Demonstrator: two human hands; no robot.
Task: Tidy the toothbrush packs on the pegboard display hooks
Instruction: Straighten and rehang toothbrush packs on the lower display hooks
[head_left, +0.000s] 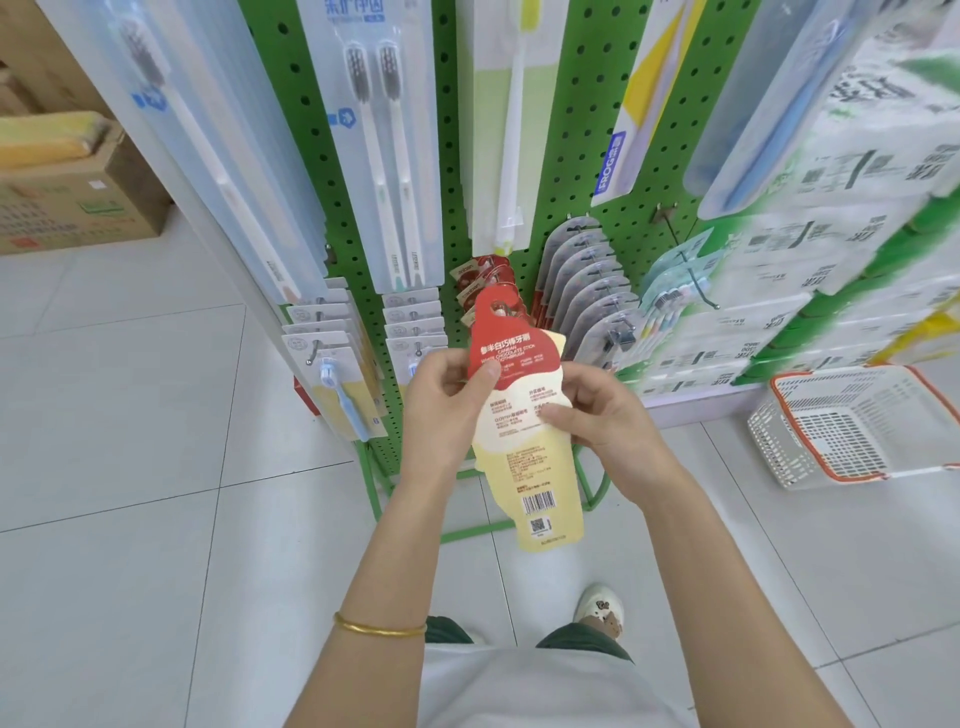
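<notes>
I hold a red-and-cream toothbrush pack (524, 415) upright in front of the green pegboard (587, 156), its printed back with a barcode facing me. My left hand (444, 410) grips its left edge, thumb on the red top. My right hand (597, 410) pinches its right edge, thumb across the cream part. The pack's hanger hole sits just below a hook carrying several matching red packs (480, 283). Long clear toothbrush packs (384, 145) hang above.
Grey packs (592, 280) fill a hook to the right, with a bare hook (691, 270) beyond them. White card packs (332, 353) hang at lower left. A white and orange basket (852, 431) sits on the tiled floor at right. Cardboard boxes (67, 192) stand at far left.
</notes>
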